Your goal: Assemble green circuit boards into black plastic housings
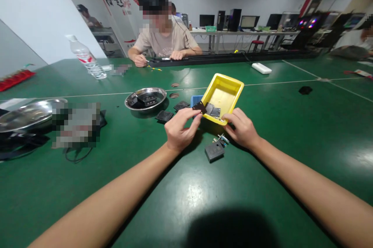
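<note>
Pinched between the thumb and fingers of my left hand point(183, 128) is a small flat black plate point(199, 107), held by the near left side of a yellow bin point(237, 92). My right hand point(242, 128) grips the bin's near right corner, and its fingertips are partly hidden by the rim. The bin is tilted towards me, with several small dark flat pieces point(215, 111) gathered at its low end. Behind it a blue bin point(196, 100) shows in part. On the table below lie a black box-shaped housing point(215, 152) and a small metal connector part point(223, 139).
Black parts point(164, 116) lie left of the bins, beside a steel bowl point(127, 105) holding more black pieces. Another metal dish point(29, 114) is at the far left. A water bottle point(87, 58) stands behind. Across the green table point(163, 201) a co-worker point(166, 38) handles small parts.
</note>
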`<move>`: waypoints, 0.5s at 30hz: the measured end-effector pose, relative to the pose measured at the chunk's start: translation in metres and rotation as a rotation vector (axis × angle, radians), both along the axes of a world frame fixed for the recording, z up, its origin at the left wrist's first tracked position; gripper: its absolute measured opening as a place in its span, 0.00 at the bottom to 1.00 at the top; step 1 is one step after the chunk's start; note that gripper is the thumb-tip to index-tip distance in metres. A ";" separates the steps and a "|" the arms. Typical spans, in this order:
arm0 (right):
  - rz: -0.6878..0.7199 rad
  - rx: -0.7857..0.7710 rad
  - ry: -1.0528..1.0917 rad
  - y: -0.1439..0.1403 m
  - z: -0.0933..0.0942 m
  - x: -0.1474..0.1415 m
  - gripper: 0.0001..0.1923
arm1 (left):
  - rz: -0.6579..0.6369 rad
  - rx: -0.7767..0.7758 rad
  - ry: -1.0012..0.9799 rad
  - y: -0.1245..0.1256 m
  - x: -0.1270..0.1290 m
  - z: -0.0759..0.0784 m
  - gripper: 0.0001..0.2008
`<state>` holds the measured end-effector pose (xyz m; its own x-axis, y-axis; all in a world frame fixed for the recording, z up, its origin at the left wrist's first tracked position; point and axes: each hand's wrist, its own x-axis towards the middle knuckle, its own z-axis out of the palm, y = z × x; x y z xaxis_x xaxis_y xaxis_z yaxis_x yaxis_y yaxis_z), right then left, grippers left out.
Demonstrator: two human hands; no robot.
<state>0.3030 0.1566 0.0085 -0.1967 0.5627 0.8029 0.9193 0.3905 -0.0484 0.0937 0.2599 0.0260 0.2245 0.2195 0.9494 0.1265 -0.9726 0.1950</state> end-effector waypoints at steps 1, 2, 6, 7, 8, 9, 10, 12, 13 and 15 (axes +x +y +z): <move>-0.015 0.006 0.018 -0.001 0.000 0.001 0.06 | 0.022 -0.061 -0.022 -0.002 0.000 0.000 0.03; -0.032 0.013 0.046 -0.002 0.000 0.003 0.06 | 0.038 -0.131 -0.023 -0.004 0.000 -0.001 0.04; -0.164 0.052 0.196 -0.007 -0.001 0.018 0.02 | 0.015 -0.478 0.005 -0.002 -0.003 -0.004 0.12; -0.217 0.060 0.234 -0.009 -0.001 0.024 0.03 | -0.013 -0.572 0.039 -0.001 -0.005 -0.005 0.16; -0.273 0.068 0.271 -0.011 -0.001 0.031 0.04 | -0.039 -0.652 0.074 0.001 -0.008 -0.006 0.20; -0.332 0.073 0.310 -0.013 0.000 0.039 0.04 | -0.054 -0.712 0.130 0.001 -0.011 -0.007 0.20; -0.390 0.069 0.346 -0.016 0.000 0.047 0.04 | -0.055 -0.751 0.183 0.001 -0.015 -0.008 0.19; -0.471 0.027 0.405 -0.021 0.002 0.062 0.06 | -0.046 -0.796 0.264 -0.004 -0.023 -0.008 0.16; -0.479 -0.008 0.429 -0.025 0.004 0.068 0.07 | -0.054 -0.819 0.295 -0.007 -0.028 -0.009 0.16; -0.422 -0.086 0.456 -0.030 0.006 0.076 0.08 | -0.099 -0.878 0.348 -0.016 -0.037 -0.008 0.16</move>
